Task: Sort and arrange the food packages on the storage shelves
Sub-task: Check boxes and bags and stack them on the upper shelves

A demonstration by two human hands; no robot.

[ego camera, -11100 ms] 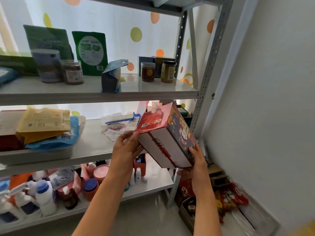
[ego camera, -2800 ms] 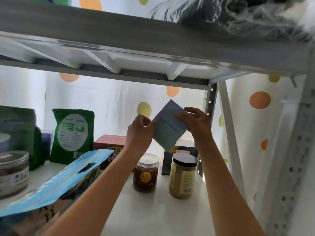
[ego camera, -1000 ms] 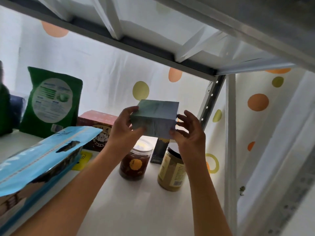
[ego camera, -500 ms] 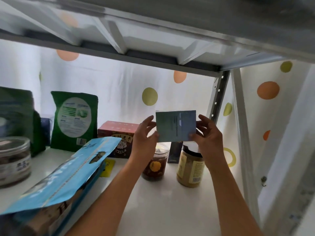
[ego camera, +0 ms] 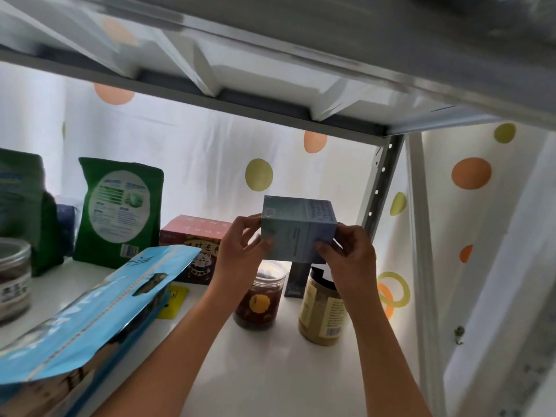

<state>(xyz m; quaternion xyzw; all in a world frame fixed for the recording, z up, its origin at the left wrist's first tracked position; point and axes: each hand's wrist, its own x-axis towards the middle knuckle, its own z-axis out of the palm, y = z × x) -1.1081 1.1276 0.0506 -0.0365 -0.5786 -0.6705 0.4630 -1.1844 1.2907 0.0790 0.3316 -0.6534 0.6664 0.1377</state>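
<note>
A small blue-grey box [ego camera: 298, 228] is held in the air above the white shelf [ego camera: 270, 365], over two jars. My left hand [ego camera: 240, 248] grips its left side, thumb on the front face. My right hand [ego camera: 349, 260] grips its right lower corner. Under the box stand a clear jar of dark preserve [ego camera: 260, 299] and a tan jar with a black lid [ego camera: 323, 311]. A dark slim box [ego camera: 296, 279] stands behind them. A red box [ego camera: 195, 246] lies further back on the left.
A blue pouch [ego camera: 90, 317] leans in the left foreground. A green pouch [ego camera: 118, 209] stands at the back left, with another green bag [ego camera: 21, 206] and a clear jar [ego camera: 13, 278] at the left edge. The upper shelf [ego camera: 270, 70] hangs close overhead. A grey post [ego camera: 382, 188] stands at the right.
The blue-grey box has been turned in both hands, so its top and a printed front face show instead of one flat side. The view shifted slightly.
</note>
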